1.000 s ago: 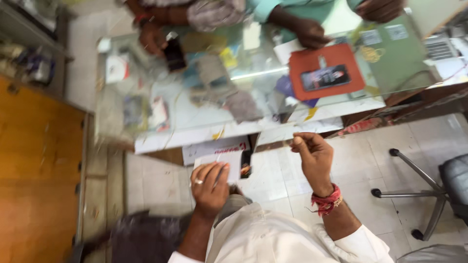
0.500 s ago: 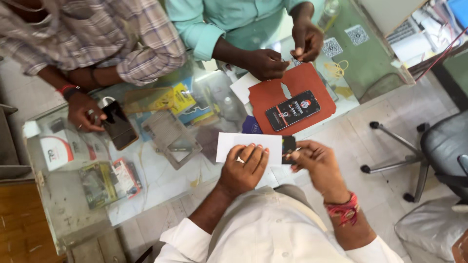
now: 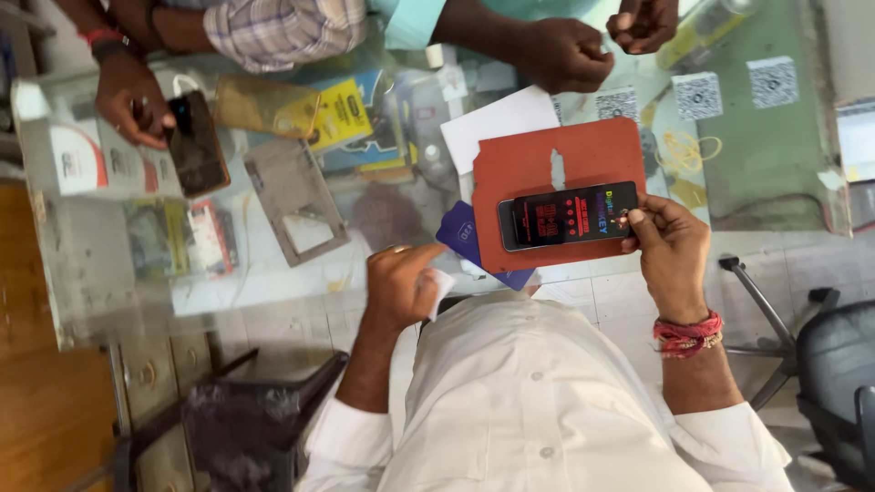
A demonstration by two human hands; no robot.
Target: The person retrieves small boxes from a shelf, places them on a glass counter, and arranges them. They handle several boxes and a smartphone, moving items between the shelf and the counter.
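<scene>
The white paper once held up in the left hand [image 3: 401, 287] is now crumpled inside its closed fingers at the edge of the glass counter [image 3: 273, 273], while the right hand [image 3: 670, 255] has come down to pinch one end of a black smartphone [image 3: 567, 215]. The phone lies screen-up on a red mat [image 3: 556, 164], and across the counter another person's hand [image 3: 132, 100] grips a second dark phone [image 3: 196, 146].

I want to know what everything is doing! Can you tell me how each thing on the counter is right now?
Black phone: screen lit, lying flat on the red mat, right hand at its end.
White paper: pinched in the left hand.
Dark phone: screen dark, held by another person's hand.
White sheet: flat, partly under the mat.
</scene>
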